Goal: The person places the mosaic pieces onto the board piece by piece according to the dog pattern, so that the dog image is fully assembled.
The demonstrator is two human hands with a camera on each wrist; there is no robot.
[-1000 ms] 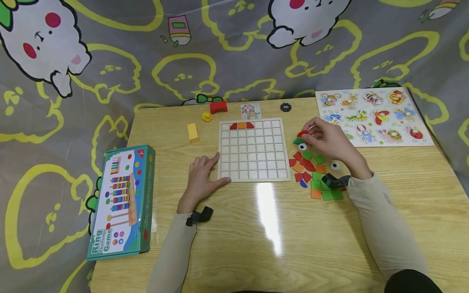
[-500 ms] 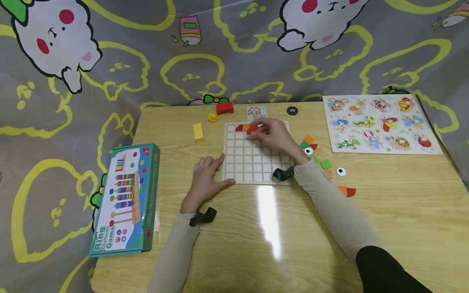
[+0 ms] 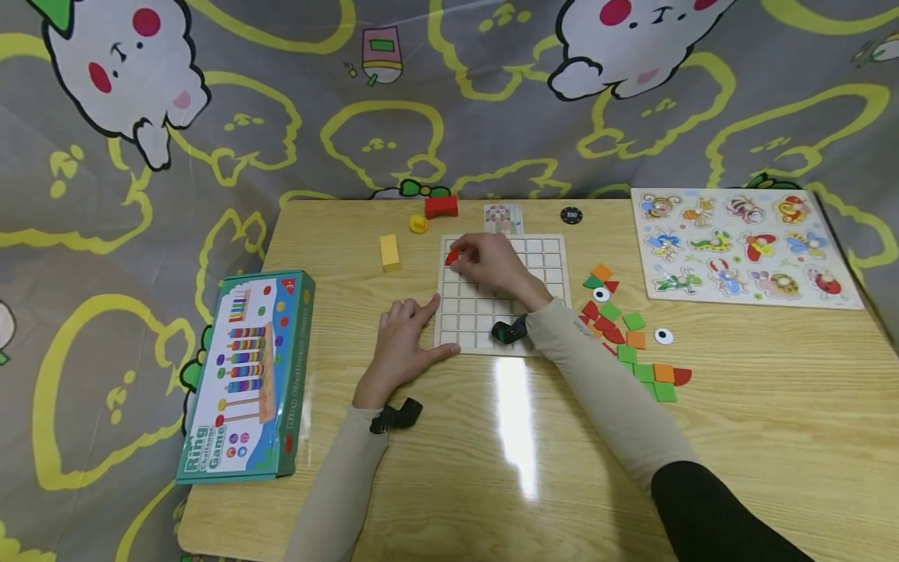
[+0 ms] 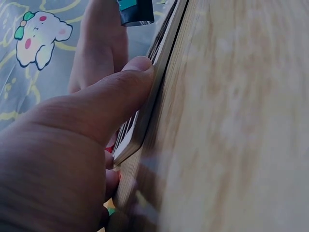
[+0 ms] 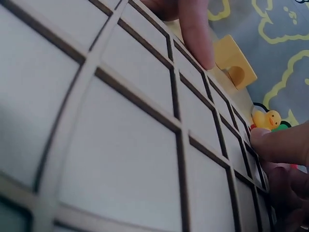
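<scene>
A wooden grid board [image 3: 449, 321] lies flat on the table. My left hand [image 3: 402, 351] rests at its lower left, thumb on the near edge and index finger against the left side; the left wrist view shows the thumb [image 4: 116, 92] straight along the rim. My right hand [image 3: 495, 265] is over the upper left cells and pinches a small red tile [image 3: 452, 256] with a rounded edge. In the right wrist view, the right hand [image 5: 285, 154] is at the board's far edge, its tile barely visible. The hand covers much of the top row.
Loose green, orange and red tiles [image 3: 634, 321] and white eye discs [image 3: 663, 336] lie right of the board. Behind it are a picture card [image 3: 502, 218], black chip [image 3: 572, 215], red block [image 3: 441, 206] and duck [image 3: 418, 224]. A yellow block [image 3: 389, 253], game box [image 3: 246, 375] and insect puzzle [image 3: 744, 246] flank it.
My right hand has carried the red tile from the loose pieces leftward over the board, to its upper left cells. My left hand stays at the board's corner. The head view has shifted slightly.
</scene>
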